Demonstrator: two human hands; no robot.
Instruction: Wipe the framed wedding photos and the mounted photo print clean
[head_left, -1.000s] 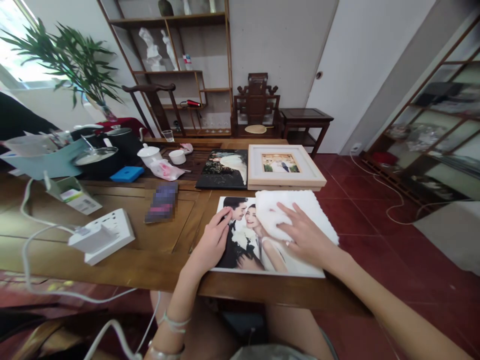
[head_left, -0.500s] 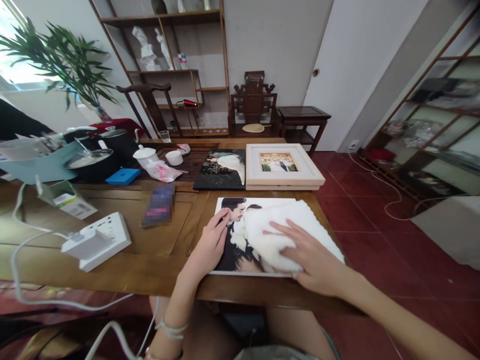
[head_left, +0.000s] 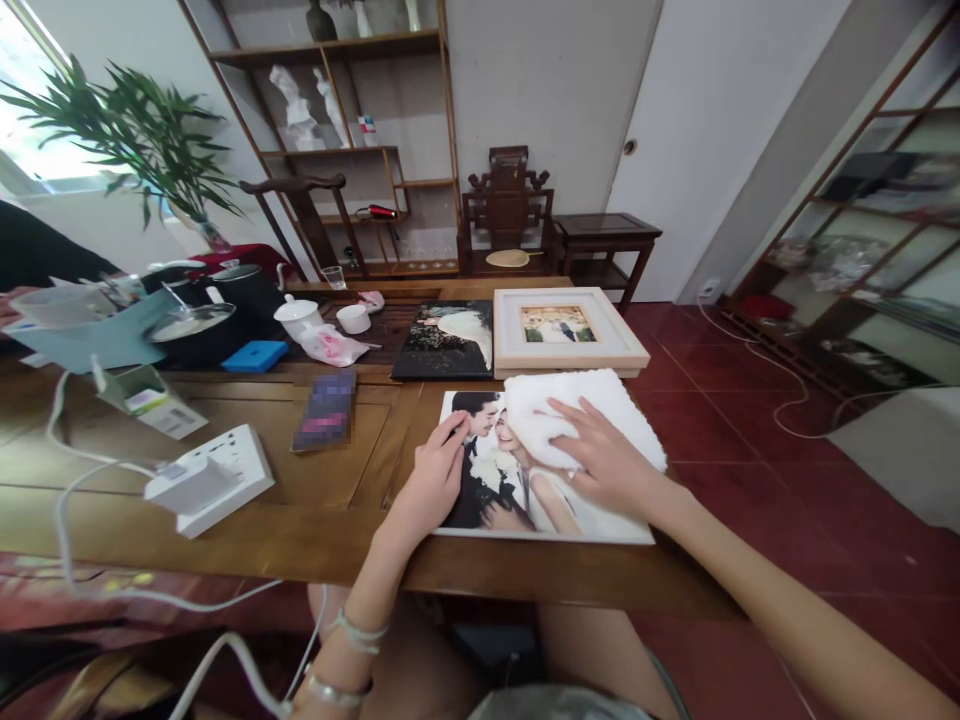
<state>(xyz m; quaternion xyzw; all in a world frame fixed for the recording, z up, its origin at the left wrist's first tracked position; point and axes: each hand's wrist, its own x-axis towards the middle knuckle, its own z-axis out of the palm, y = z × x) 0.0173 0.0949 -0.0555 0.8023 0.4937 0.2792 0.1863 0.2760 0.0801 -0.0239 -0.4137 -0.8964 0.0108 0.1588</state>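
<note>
"What are you touching?"

"My left hand rests on a flat, rectangular photo print with smooth, thin white edges. It lies under both hands on the brown wooden tabletop. My left fingers are straight and held close, near the print's left side."

"And the other one?"

"My right hand lies spread on a fluffy white cloth with a wavy edge, which covers the print's upper right part. My hands are apart, neither clamped on anything."

"What's around them?"

"Beyond my right hand, a boxy picture frame of pale wood with a wide white mat. Beside it, beyond the gap between my hands, a dark rectangular panel. Left of my left hand, a blocky white power strip."
</note>
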